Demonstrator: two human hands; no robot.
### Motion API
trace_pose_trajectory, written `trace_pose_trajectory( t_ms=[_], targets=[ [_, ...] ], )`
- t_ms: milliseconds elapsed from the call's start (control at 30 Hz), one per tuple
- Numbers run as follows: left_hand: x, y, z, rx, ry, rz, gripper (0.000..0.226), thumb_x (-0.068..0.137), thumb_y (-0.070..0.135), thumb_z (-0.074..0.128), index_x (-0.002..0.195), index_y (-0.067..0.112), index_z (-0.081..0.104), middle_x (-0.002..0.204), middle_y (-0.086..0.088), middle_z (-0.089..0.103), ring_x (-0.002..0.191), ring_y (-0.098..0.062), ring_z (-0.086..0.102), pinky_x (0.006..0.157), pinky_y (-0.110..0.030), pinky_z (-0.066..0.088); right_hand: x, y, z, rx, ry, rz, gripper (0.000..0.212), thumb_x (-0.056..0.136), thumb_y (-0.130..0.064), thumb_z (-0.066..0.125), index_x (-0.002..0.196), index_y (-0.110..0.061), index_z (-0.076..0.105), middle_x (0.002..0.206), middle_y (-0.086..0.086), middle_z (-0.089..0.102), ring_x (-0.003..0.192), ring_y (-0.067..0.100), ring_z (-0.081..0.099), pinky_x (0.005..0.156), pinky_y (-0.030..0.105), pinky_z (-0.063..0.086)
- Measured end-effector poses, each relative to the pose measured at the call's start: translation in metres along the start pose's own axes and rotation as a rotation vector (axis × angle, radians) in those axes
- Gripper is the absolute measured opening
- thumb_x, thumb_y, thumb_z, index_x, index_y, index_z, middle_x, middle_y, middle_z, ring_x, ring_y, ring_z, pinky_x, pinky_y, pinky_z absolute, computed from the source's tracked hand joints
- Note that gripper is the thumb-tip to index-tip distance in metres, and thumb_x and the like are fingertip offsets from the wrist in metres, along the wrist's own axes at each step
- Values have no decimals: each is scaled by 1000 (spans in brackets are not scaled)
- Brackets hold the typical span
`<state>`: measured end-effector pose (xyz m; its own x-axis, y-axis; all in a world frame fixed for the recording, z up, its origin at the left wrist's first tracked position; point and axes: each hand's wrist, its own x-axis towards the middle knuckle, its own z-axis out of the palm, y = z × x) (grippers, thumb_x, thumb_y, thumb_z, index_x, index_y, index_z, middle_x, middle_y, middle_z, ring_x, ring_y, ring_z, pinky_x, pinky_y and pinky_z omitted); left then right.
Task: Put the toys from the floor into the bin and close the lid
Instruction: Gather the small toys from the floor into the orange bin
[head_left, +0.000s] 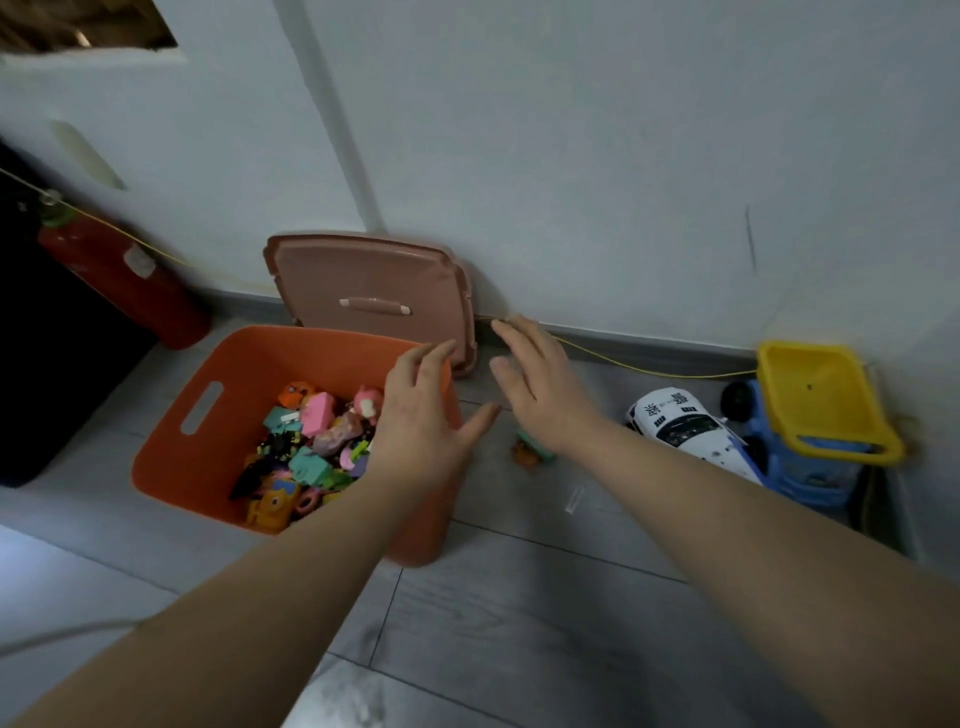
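Note:
An orange bin (208, 457) stands on the floor, holding several small colourful toys (311, 441). Its pink lid (374, 296) leans upright against the wall behind it. My left hand (421, 415) hovers over the bin's right rim, fingers apart and holding nothing. My right hand (540, 384) reaches forward just right of the bin, open and empty. A small orange and green toy (530, 451) lies on the floor, partly hidden under my right wrist. A white toy car (685, 426) lies further right on the floor.
A blue toy truck with a yellow tipper (821, 410) stands at the right wall. A red cylinder (124, 280) leans at the back left beside a dark object. A yellow cord (649, 366) runs along the skirting. A small clear scrap (574, 499) lies on the grey floor.

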<state>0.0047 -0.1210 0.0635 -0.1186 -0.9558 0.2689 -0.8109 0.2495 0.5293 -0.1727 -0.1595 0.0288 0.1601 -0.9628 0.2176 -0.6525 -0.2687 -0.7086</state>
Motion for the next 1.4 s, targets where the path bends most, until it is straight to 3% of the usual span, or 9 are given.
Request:
trace_pose_trajectory(
  t_ms=[100, 167, 233, 333, 533, 700, 867, 1100, 1400],
  targets=[
    [1, 15, 19, -2, -45, 85, 74, 80, 44, 75, 143, 21, 43, 141, -2, 41, 133, -17, 38, 113, -29, 33, -15, 40, -12, -198, -85, 94, 71, 97, -59, 18, 142, -15, 51, 143, 11, 55, 137, 33, 40, 118, 39, 25],
    [-1, 22, 37, 4, -90, 122, 73, 80, 41, 75, 143, 19, 45, 141, -5, 41, 133, -20, 38, 113, -34, 35, -29, 68, -19, -275, -186, 197, 57, 101, -51, 30, 139, -15, 53, 135, 12, 60, 128, 35, 49, 111, 39, 33],
    [-4, 22, 47, 14, -154, 92, 74, 81, 42, 74, 144, 20, 43, 144, -6, 39, 135, -21, 36, 114, -36, 35, -41, 83, -21, -320, -292, 259, 48, 102, -43, 42, 142, -18, 50, 137, 13, 58, 126, 35, 52, 106, 41, 40],
    [-10, 16, 71, 40, -242, 38, 78, 79, 48, 75, 144, 21, 42, 145, -8, 38, 136, -25, 34, 114, -38, 33, -58, 102, -16, -381, -435, 320, 54, 98, -43, 51, 146, -22, 43, 142, 11, 50, 128, 35, 51, 105, 44, 43],
    [-20, -8, 101, 37, -474, -172, 80, 78, 43, 78, 146, 28, 38, 146, -7, 34, 135, -27, 36, 114, -35, 31, -66, 123, 4, -422, -599, 294, 60, 91, -38, 64, 145, -20, 44, 139, 14, 46, 126, 36, 50, 103, 42, 45],
    [-22, -24, 123, 18, -559, -334, 82, 79, 45, 77, 148, 29, 35, 150, -7, 26, 137, -27, 37, 113, -34, 31, -72, 136, 23, -454, -692, 202, 54, 89, -33, 67, 139, -21, 51, 135, 11, 49, 123, 33, 48, 103, 38, 42],
    [-19, -32, 146, 15, -578, -388, 80, 79, 43, 77, 146, 32, 36, 150, -5, 26, 136, -26, 39, 112, -38, 36, -73, 148, 31, -458, -704, 99, 52, 85, -37, 72, 132, -22, 57, 129, 4, 51, 118, 28, 45, 98, 36, 41],
    [-10, -27, 175, -26, -520, -433, 77, 82, 29, 75, 148, 24, 36, 144, -12, 39, 131, -28, 45, 108, -33, 36, -69, 149, 43, -383, -785, 56, 26, 88, -19, 65, 113, -19, 66, 112, 10, 65, 107, 32, 58, 93, 39, 48],
    [2, -33, 204, -64, -340, -616, 66, 84, 28, 74, 141, 17, 45, 130, -15, 58, 121, -30, 55, 95, -32, 43, -73, 150, 42, -383, -799, 116, 25, 91, -19, 59, 116, -21, 62, 113, 10, 65, 106, 31, 60, 89, 41, 52]
  ],
)
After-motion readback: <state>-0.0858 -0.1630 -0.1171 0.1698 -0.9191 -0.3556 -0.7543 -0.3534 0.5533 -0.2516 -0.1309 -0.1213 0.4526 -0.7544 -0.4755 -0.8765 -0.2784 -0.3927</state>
